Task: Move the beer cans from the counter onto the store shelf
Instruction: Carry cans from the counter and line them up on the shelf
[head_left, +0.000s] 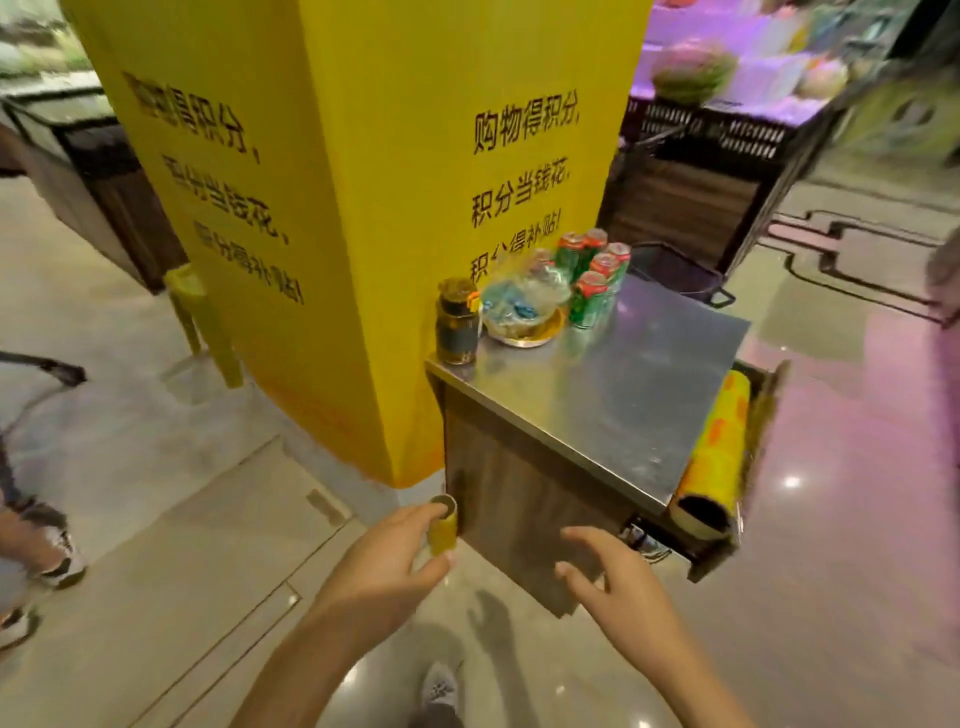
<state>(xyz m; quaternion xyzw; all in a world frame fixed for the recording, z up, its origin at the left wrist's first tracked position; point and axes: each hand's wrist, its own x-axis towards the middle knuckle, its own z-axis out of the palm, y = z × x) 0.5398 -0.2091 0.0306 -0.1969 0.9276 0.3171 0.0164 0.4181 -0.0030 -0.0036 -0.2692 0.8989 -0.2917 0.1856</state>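
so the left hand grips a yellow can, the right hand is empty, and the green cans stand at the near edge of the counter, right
Not quite. In the head view the left hand grips the yellow can and the right hand is empty, but the green cans stand at the far edge of the counter, by the yellow pillar.

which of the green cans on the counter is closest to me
The front green can, standing at the near end of the cluster beside the plastic-covered bowl. The other green cans stand behind it, nearer the yellow pillar.
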